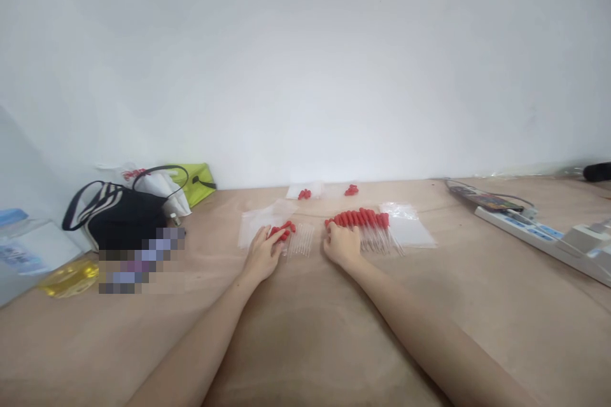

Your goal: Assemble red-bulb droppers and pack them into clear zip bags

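While both forearms stretch out over the tan table (pixel 305 343), the left hand (pixel 261 254) lies palm down just left of the big row of red-capped droppers (pixel 365 229), its fingers loosely spread and their tips touching a small cluster of red-capped droppers (pixel 289 235); whether it pinches one cannot be told. The right hand (pixel 342 244) rests curled at the left end of that big row, knuckles up, touching the nearest red caps, and its grip is hidden. A clear plastic bag (pixel 258 224) lies flat beyond the left hand, left of the row, and a second clear bag (pixel 410 226) lies touching the row's right end. Behind the row, near the white wall (pixel 305 63), sit two small heaps of loose red caps (pixel 351 190). Far left of the row a black striped bag (pixel 117 216) and a green bag (pixel 198 181) crowd the table's back edge; far right of it a white power strip (pixel 539 235) runs diagonally. Bare tabletop lies open in front of the row, on both sides of the forearms.
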Demonstrator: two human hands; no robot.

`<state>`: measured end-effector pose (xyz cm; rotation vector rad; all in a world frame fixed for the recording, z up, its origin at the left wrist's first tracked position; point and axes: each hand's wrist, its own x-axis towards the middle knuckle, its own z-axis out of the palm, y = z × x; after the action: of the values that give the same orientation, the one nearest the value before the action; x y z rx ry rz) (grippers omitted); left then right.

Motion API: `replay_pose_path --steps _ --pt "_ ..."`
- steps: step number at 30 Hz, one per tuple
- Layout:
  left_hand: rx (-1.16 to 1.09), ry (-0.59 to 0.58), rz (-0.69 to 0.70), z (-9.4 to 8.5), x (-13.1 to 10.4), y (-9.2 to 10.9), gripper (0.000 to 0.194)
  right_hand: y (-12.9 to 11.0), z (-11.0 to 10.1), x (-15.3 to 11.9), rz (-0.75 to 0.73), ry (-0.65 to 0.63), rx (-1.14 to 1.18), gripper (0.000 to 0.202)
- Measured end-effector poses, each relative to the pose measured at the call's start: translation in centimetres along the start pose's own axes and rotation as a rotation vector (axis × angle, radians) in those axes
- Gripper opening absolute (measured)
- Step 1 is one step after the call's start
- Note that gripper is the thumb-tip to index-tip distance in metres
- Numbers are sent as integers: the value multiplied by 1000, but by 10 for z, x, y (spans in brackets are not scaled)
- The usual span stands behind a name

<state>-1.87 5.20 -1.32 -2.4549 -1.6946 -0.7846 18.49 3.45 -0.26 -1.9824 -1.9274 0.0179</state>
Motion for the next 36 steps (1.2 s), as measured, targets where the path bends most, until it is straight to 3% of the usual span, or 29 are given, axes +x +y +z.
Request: replay_pose_path --steps 5,13,19,26,31,34,36 --pt "46 8 11 0 -2 7 32 -4 -5 -4 -28 26 -7 22" --pt "41 92 -269 -13 2 4 37 -33 -4 1 46 -35 18 27" --pt "-32 20 -244 -9 2 -3 15 -39 -6 12 73 -128 15 20" --pt "-81 38 -224 -5 4 -3 8 -41 -7 11 25 -185 -47 19" --pt "-63 67 -237 -10 3 -3 14 -22 -15 -11 -37 -78 -66 21" --pt "-110 210 -276 -13 2 3 30 10 -17 -30 -120 60 -72 23" --pt "-255 269 -283 -12 0 14 36 36 -15 -44 -261 125 -18 23"
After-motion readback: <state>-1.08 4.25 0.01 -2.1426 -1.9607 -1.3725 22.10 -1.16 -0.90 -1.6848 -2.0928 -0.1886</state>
